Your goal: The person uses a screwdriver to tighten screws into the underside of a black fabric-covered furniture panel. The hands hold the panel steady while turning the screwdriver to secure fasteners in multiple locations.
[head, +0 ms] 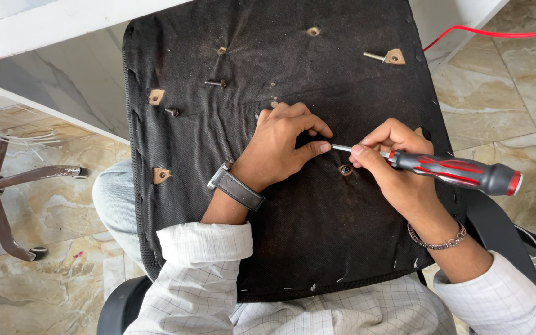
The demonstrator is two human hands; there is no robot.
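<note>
The person sits with an upturned black seat cushion (317, 236) across the lap, its dusty fabric underside facing up. The left hand (280, 146) rests on the middle of the cushion with its fingers curled, thumb and forefinger pinched close around something small that I cannot make out, right at the tip of the screwdriver (442, 169). The right hand (392, 164) is wrapped around the tool where the metal shaft meets the handle, fingers closed on it; the black and red handle sticks out to the right, and the thin shaft points left toward the left thumb. Just near of the shaft tip there is a round screw hole (345, 169) in the fabric, between the two hands. A dark strapped wristwatch (236, 186) sits on the left wrist and a chain bracelet (437, 239) on the right. Farther off on the cushion a loose bolt (216, 82) lies left of centre, another bolt (375, 56) lies at the far right beside a torn patch showing wood, and a further short bolt (172, 111) sits at the left. On the tiled floor to the left stands a chair base (1, 186) with its legs spread, and a red cable (497, 32) runs across the floor at the far right.
</note>
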